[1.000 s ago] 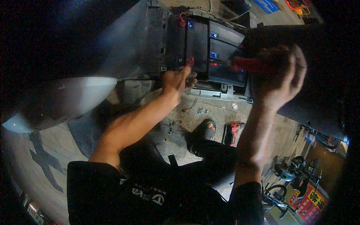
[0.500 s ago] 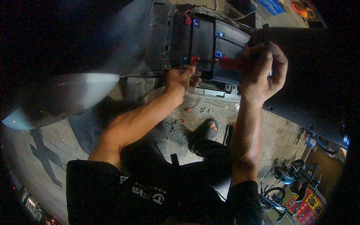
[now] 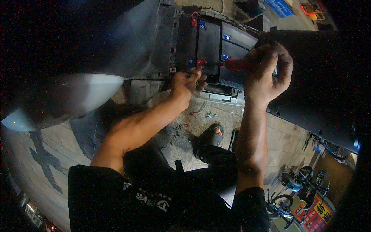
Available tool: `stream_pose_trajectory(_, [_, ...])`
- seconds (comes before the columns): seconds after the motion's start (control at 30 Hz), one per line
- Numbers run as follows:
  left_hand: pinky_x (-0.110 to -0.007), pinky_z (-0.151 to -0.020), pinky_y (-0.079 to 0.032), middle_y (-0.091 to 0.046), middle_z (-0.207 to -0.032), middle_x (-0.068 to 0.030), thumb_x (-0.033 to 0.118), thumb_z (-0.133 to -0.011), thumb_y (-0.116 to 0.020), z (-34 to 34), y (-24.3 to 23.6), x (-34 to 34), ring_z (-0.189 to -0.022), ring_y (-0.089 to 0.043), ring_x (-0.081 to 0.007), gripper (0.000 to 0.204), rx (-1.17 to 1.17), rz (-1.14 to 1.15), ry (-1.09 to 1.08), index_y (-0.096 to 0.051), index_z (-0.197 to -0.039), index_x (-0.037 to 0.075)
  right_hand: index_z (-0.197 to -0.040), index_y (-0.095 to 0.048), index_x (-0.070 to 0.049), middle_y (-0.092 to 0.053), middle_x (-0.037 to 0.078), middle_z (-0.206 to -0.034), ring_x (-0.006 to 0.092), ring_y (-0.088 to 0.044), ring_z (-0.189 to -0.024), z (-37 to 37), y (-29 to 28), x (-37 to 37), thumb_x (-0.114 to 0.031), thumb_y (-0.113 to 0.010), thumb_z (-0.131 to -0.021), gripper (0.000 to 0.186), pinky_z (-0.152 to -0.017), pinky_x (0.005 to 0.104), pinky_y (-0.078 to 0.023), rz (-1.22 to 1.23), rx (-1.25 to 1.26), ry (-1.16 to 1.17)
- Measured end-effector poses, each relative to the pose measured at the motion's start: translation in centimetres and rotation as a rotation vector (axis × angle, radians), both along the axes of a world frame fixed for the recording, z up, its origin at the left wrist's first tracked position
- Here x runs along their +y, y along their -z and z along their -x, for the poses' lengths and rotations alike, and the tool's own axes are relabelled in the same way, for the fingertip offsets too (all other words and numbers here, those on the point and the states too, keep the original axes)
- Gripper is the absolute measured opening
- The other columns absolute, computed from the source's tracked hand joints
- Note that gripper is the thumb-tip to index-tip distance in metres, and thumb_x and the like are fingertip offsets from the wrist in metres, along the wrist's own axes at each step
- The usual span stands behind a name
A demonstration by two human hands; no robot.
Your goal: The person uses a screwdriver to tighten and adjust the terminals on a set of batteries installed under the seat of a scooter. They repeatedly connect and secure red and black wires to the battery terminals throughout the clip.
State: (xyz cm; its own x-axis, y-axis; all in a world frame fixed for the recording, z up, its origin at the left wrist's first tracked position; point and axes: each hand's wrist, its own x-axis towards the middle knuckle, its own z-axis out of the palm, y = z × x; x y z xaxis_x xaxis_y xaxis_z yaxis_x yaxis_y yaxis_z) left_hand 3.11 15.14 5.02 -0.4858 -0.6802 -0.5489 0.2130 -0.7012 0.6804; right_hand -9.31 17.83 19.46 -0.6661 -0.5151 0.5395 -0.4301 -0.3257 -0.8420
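Observation:
Several dark batteries (image 3: 208,42) with blue terminals sit in an opening of a vehicle. My left hand (image 3: 186,82) is at their near edge, its fingers pinched on a red terminal cap (image 3: 200,64), beside a blue terminal (image 3: 191,62). My right hand (image 3: 270,73) is wrapped round the red handle of a screwdriver (image 3: 237,65). Its shaft points left, toward the red cap; whether the tip touches anything is too dark to tell. A second red cap (image 3: 194,19) lies at the far end of the batteries.
To the left is a glossy rounded vehicle panel (image 3: 89,92); a dark panel (image 3: 317,77) stands on the right. Small loose parts (image 3: 210,115) lie on the paving near my sandalled foot (image 3: 216,135). Bicycles (image 3: 284,203) and a red sign (image 3: 319,212) are at the lower right.
My right hand has shifted slightly left with the screwdriver. The red cap at my left fingers looks a little turned; my left hand is in nearly the same place.

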Motion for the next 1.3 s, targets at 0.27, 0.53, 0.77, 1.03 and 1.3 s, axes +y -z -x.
stream_pose_trajectory(0.27, [-0.028,-0.053,-0.05,-0.068,-0.083,-0.0097,0.015,-0.096,-0.06,-0.1,-0.1,0.2,-0.064,-0.066,-0.0175,0.013,0.072,-0.01,-0.023,-0.063,-0.1,0.002,-0.097,-0.061,0.003,-0.065,0.009,-0.093,0.0115,-0.059,-0.08,1.3,0.8,1.1,-0.002,-0.056,-0.092,0.008,-0.074,0.0252,-0.049,-0.004,0.173,-0.231])
stream_pose_trajectory(0.53, [-0.028,-0.052,-0.049,-0.068,-0.083,-0.0096,0.016,-0.096,-0.06,0.2,-0.4,0.1,-0.064,-0.066,-0.0182,0.015,0.033,-0.062,-0.031,-0.063,-0.101,0.002,-0.092,-0.063,0.002,-0.065,0.01,-0.089,0.014,-0.061,-0.08,1.2,0.3,1.6,0.001,-0.056,-0.09,0.008,-0.075,0.0271,-0.05,-0.037,0.229,-0.328])
stream_pose_trajectory(0.77, [-0.028,-0.05,-0.048,-0.07,-0.083,-0.0094,0.021,-0.094,-0.064,0.5,0.0,0.0,-0.062,-0.066,-0.0178,0.019,0.018,0.001,-0.037,-0.064,-0.101,0.003,-0.096,-0.061,0.002,-0.064,0.01,-0.086,0.0133,-0.061,-0.073,0.8,0.7,1.1,-0.005,-0.055,-0.094,0.009,-0.068,0.0274,-0.052,0.018,0.148,-0.211])
stream_pose_trajectory(1.03, [-0.027,-0.049,-0.05,-0.07,-0.083,-0.0103,0.022,-0.095,-0.063,1.1,-0.6,0.1,-0.06,-0.066,-0.0174,0.021,0.015,-0.035,-0.039,-0.067,-0.096,0.001,-0.103,-0.057,0.002,-0.062,0.009,-0.082,0.0117,-0.059,-0.064,1.2,1.0,0.2,-0.012,-0.055,-0.098,0.015,-0.057,0.0271,-0.052,0.1,0.08,-0.219])
stream_pose_trajectory(1.3, [-0.028,-0.054,-0.054,-0.07,-0.082,-0.0101,0.021,-0.095,-0.064,1.0,-0.6,0.0,-0.063,-0.066,-0.0172,0.023,0.023,0.007,-0.029,-0.066,-0.095,-0.002,-0.103,-0.058,0.002,-0.063,0.008,-0.082,0.0109,-0.057,-0.065,1.9,0.8,-1.1,-0.011,-0.055,-0.097,0.015,-0.059,0.0262,-0.051,0.045,0.076,-0.189])
